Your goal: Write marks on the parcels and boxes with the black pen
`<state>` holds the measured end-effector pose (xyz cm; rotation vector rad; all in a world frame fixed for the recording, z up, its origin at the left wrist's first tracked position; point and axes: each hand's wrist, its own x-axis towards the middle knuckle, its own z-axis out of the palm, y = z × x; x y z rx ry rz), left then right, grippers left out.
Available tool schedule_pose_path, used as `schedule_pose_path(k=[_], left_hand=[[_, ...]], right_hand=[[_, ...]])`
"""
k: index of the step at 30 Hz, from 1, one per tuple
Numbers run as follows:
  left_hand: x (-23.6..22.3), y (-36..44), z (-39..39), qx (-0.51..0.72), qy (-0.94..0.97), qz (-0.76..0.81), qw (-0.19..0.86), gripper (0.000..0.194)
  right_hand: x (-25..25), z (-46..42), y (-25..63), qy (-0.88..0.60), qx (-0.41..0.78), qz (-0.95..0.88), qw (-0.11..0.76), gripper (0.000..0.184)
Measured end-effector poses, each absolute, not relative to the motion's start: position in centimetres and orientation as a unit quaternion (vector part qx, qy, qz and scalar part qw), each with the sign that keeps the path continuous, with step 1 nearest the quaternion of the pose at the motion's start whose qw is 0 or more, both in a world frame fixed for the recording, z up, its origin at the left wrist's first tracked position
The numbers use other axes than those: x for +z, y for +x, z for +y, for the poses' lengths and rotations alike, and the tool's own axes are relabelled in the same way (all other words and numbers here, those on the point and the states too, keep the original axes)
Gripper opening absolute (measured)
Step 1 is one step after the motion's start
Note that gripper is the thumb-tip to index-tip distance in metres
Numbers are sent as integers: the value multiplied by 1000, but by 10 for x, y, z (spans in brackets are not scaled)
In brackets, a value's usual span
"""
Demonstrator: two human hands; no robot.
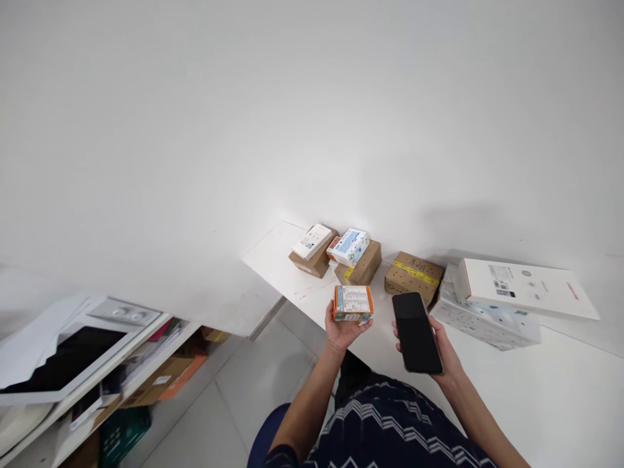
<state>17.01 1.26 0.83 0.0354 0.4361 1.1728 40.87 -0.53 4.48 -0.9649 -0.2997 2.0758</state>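
Note:
My left hand (342, 333) is closed around a small orange and white printed box (353, 299), its text panel facing up. In my right hand (446, 351) rests a smartphone (416, 331) with a dark screen, fingers wrapped round its edges. Both hands are above the front part of a white table (492, 390). Just beyond the small box sits a brown cardboard box (369, 261) with a blue and white carton (351, 246) on top. Behind the phone is another brown box (412, 276) with yellow tape and handwriting.
At the table's far left, a flat white box (312, 242) lies on a brown box (316, 263). To the right, a long white box (529, 288) leans on a plastic-wrapped package (487, 318). A cluttered shelf (68, 416) stands lower left, beside the tiled floor (229, 409).

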Motion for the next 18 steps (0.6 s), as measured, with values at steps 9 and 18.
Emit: schedule_pose_path(k=[9,18], left_hand=[[2,182,5,533,41,205,820,66],[5,206,3,544,38,269,793,54]], right_hand=[[86,-33,388,-243,894,-76,369,57],[89,-37,368,-200,930,-113,288,58]])
